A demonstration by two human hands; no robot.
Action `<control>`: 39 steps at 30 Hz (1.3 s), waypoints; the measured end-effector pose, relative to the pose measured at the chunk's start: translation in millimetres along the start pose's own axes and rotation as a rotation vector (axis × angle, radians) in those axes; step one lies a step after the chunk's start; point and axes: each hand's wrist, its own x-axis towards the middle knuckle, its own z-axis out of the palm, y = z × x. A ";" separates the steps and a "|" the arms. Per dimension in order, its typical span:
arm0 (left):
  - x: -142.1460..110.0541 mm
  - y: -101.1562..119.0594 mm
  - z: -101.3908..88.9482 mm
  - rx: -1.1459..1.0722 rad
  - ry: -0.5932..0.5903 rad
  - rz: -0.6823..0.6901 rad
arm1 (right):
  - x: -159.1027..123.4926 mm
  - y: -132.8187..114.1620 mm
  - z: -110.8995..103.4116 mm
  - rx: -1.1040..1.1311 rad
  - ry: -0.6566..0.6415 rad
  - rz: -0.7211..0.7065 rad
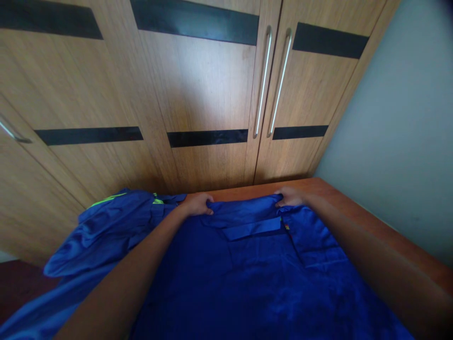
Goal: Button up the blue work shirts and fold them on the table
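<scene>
A dark blue work garment [244,278] lies spread out in front of me, its far edge a folded band like a collar. My left hand [198,205] pinches the left end of that band between thumb and fingers. At the other end, my right hand [290,196] grips the same band, thumb on the near side. A loose strip of blue cloth lies just below the band, with a small coloured tag near its right end. Whether the garment is a jacket or a coverall I cannot tell.
Left of the garment lies a second blue garment [116,226] with yellow-green trim, heaped up. Both rest on a reddish-brown wooden surface [318,186]. Behind it stands a wooden wardrobe [212,85] with black strips and metal handles. A pale wall [396,132] rises on the right.
</scene>
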 end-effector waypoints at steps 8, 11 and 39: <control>-37.1 62.9 -32.5 0.292 0.379 0.002 | -31.8 -50.3 -26.6 -0.533 0.283 -0.150; -80.8 92.3 -29.2 0.473 0.449 0.104 | -73.3 -63.3 -23.6 -0.672 0.358 -0.209; -215.3 80.8 94.8 0.553 0.133 0.163 | -213.5 -30.2 87.7 -0.823 0.415 -0.295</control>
